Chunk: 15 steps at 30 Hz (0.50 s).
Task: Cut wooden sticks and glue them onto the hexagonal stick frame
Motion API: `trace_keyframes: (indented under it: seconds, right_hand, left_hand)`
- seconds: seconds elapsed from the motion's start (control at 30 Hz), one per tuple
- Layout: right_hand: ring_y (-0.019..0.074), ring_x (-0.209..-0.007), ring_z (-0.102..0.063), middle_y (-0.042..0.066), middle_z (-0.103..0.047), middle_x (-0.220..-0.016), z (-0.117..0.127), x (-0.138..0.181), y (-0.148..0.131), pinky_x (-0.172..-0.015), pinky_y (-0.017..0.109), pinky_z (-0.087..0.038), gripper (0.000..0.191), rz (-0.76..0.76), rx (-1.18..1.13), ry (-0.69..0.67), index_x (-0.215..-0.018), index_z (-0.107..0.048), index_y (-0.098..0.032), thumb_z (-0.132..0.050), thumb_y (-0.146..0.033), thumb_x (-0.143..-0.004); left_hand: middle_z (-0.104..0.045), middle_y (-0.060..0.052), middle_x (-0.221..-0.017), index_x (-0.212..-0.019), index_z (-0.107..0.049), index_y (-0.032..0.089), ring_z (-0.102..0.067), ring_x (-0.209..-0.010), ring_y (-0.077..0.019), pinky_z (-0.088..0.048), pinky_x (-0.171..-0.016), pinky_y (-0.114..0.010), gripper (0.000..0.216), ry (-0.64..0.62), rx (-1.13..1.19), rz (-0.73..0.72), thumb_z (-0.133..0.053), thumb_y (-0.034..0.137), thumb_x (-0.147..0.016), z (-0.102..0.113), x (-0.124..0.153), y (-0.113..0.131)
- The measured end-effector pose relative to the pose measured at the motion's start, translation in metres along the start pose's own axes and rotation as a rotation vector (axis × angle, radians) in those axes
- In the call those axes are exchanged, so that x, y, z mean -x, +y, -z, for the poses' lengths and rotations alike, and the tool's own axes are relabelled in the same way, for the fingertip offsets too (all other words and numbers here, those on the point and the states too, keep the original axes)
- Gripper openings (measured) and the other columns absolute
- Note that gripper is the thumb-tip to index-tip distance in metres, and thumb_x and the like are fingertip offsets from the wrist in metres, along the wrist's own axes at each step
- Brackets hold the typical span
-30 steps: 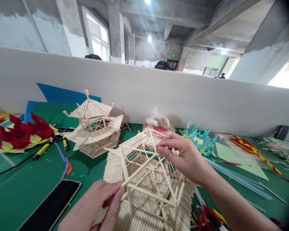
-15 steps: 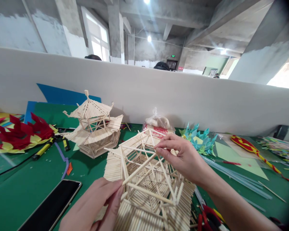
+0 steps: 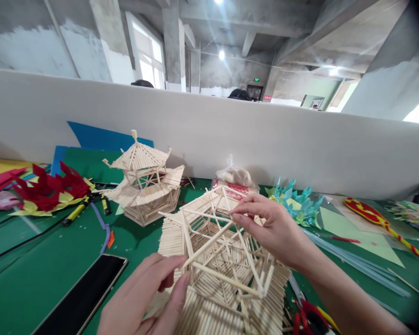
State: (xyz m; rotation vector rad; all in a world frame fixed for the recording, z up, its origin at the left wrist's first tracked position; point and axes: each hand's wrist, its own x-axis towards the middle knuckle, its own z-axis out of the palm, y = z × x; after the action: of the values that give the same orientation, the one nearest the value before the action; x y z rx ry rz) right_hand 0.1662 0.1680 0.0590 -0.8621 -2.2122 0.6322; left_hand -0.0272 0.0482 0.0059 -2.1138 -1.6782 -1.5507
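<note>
A hexagonal model (image 3: 176, 232) built of thin round wooden sticks stands in front of me, its upper frame open at the top. One loose-looking wooden stick (image 3: 209, 243) slants across that frame. My right hand (image 3: 265, 228) pinches the far end of this stick between thumb and fingertips. My left hand (image 3: 148, 293) is at the near end, thumb and forefinger slightly apart, the forefinger tip close against the stick. Whether the near end rests on the frame's corner I cannot tell. The model's near lower part runs out of view.
Behind stands a finished-looking stick pavilion (image 3: 146, 186). A phone (image 3: 84, 293) lies left, red-handled scissors (image 3: 310, 318) lower right. Around are red paper shapes (image 3: 56, 186), a teal paper piece (image 3: 296, 200), clear glue sticks (image 3: 359, 263), a plastic bag (image 3: 233, 177) and a white partition (image 3: 202, 125).
My left thumb has dropped away from the forefinger, loosening at the stick's near end. My right hand keeps its pinch. The whole view has shifted slightly, moving things rightward.
</note>
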Motion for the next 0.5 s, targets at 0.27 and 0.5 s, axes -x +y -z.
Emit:
trace_keyframes:
  seconds: [0.27, 0.5]
  right_hand:
    - [0.0139, -0.075, -0.056, 0.002, -0.060, -0.083, 0.0000, 0.0003, -0.0021, -0.067, 0.030, -0.044, 0.014, 0.001, -0.005, -0.001, -0.084, -0.066, -0.022, -0.052, -0.019, -0.082]
    - [0.0135, -0.075, -0.056, 0.001, -0.060, -0.084, -0.0006, 0.0004, -0.0003, -0.065, 0.029, -0.043, 0.013, 0.013, -0.008, -0.007, -0.079, -0.065, -0.022, -0.053, -0.018, -0.081]
  left_hand:
    - [-0.052, 0.002, -0.071, -0.099, -0.053, 0.020, -0.052, -0.061, -0.0083, -0.047, -0.052, -0.016, 0.022, -0.004, -0.092, -0.037, -0.056, 0.020, -0.077, 0.0019, -0.0023, -0.0020]
    - [-0.056, 0.001, -0.077, -0.097, -0.055, 0.019, -0.055, -0.065, -0.0079, -0.050, -0.057, -0.014, 0.022, -0.051, -0.096, -0.064, -0.058, 0.018, -0.076, 0.0057, -0.0017, -0.0002]
